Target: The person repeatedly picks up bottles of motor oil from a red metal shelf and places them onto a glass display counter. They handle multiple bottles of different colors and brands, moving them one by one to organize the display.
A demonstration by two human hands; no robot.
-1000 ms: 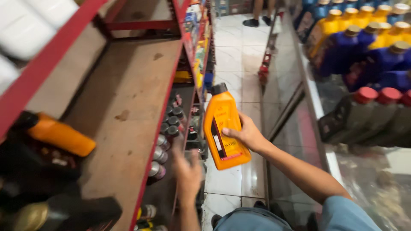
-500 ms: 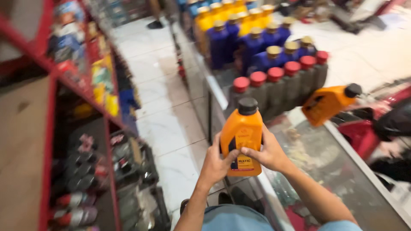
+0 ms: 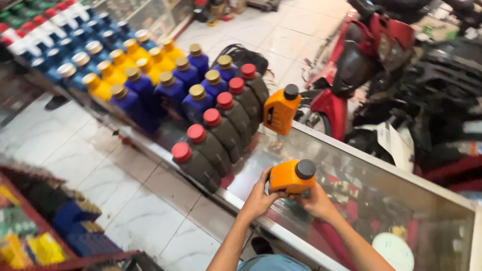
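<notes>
Both my hands hold one orange oil bottle [image 3: 291, 176] with a black cap, just above the glass counter top [image 3: 427, 216]. My left hand [image 3: 258, 195] grips its left side and my right hand [image 3: 316, 200] cups it from the right and below. A second orange bottle with a black cap [image 3: 281, 109] stands on the counter a little farther away, at the end of a row of grey bottles with red caps [image 3: 216, 138].
Rows of blue bottles [image 3: 173, 93] and yellow bottles [image 3: 118, 68] with gold caps fill the counter's left part. A red motorbike [image 3: 361, 60] stands beyond the counter. Red shelving with goods [image 3: 45, 226] is at lower left, across a tiled floor aisle [image 3: 115, 175].
I turned from the shelf to the counter. My left hand joined my right on the orange bottle, and both carried it out over the glass top.
</notes>
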